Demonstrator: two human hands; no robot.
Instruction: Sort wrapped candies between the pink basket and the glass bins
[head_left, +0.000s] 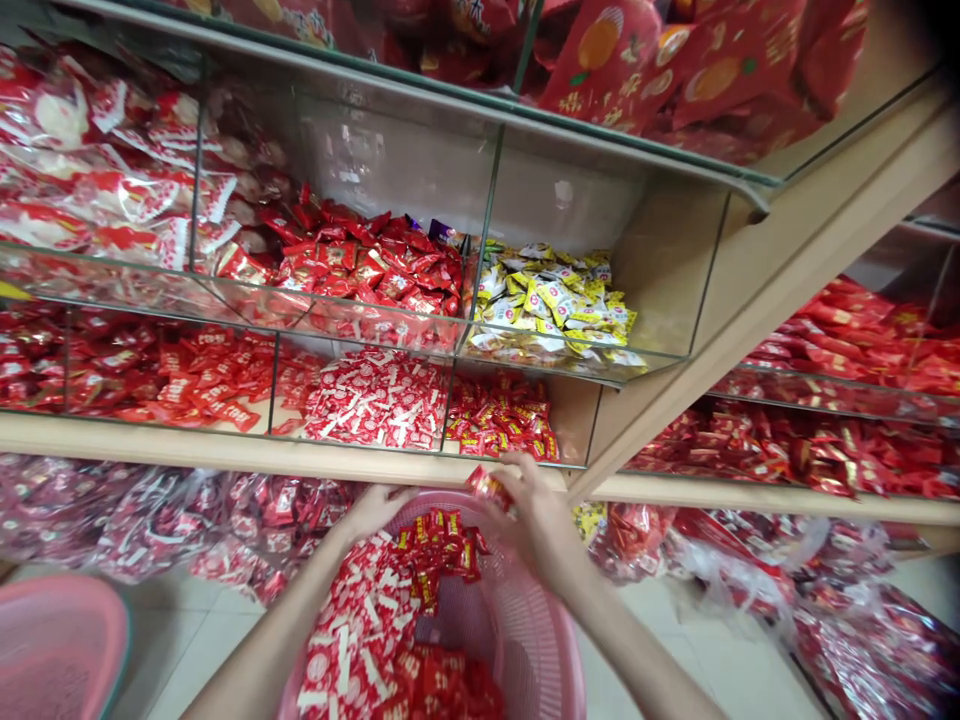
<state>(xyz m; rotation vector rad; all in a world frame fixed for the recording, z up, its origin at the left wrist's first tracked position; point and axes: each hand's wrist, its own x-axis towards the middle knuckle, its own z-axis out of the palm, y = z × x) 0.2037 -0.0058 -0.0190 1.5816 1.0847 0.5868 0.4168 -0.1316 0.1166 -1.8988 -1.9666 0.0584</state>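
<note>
A pink tub [64, 640] stands at far left; the left hand [375, 510] is at the pink basket's [529, 620] far rim, its finger closure unclear; 3 kinds of wrapped sweets [352, 630] lie inside; the right hand [536, 515] pinches red-wrapped sweets [486, 486] above the basket's far-right side.

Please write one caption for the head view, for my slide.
Left hand at the rim of a pink basket, right hand holding red candy near it, before stocked shelves.

There are two bare hands [375, 508] [536, 515], one round pink slotted plastic basket [556, 640] at six o'clock and, inside it, three heaps of red-wrapped sweets [349, 630].
</note>
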